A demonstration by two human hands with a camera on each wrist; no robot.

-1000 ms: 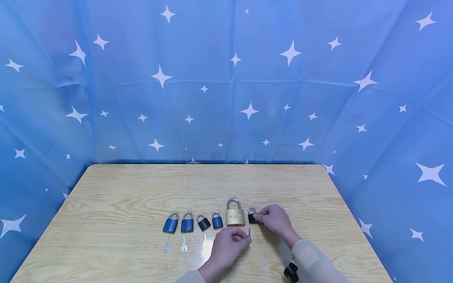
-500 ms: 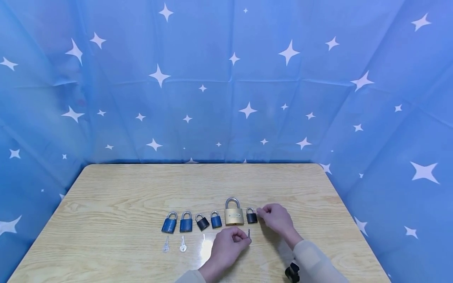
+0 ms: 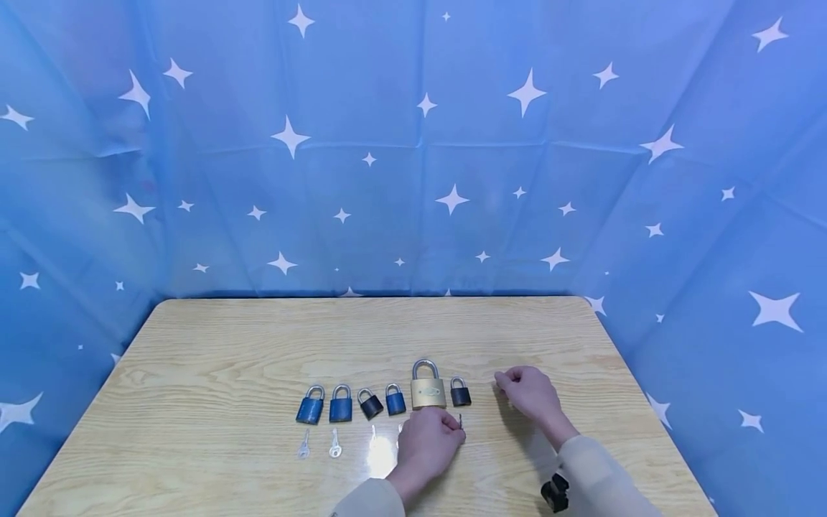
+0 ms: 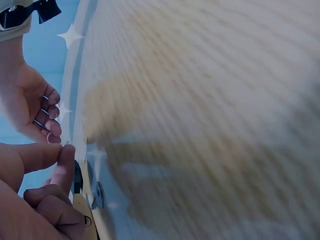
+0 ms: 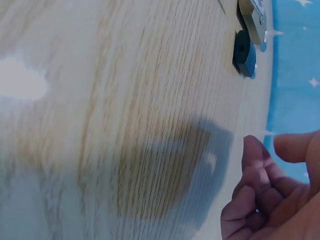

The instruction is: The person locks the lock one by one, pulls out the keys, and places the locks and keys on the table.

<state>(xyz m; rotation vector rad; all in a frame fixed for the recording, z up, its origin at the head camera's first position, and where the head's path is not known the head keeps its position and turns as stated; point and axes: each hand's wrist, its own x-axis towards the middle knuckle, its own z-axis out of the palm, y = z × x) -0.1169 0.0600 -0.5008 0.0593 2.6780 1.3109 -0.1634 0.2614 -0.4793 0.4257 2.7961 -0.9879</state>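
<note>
A row of padlocks lies on the table. The black padlock (image 3: 461,396) ends the row at the right, beside the large brass padlock (image 3: 428,393). My left hand (image 3: 429,441) is just below the brass padlock, its thumb and forefinger pinching a small key (image 3: 461,422), whose tip points toward the black padlock. To the right of the black padlock my right hand (image 3: 531,391) hovers over the table, fingers loosely curled with nothing between them. The right wrist view shows a gap between its thumb and fingers, with the black padlock (image 5: 244,54) beyond.
Farther left lie two larger blue padlocks (image 3: 310,408), a dark padlock (image 3: 371,406) and a small blue padlock (image 3: 395,402). Below them are keys (image 3: 335,447), one in glare and one partly behind my left hand. A blue star-patterned curtain (image 3: 362,179) hangs behind the table.
My right hand has let go of the black padlock and moved away to the right. My left hand has shifted slightly right and up with the key.
</note>
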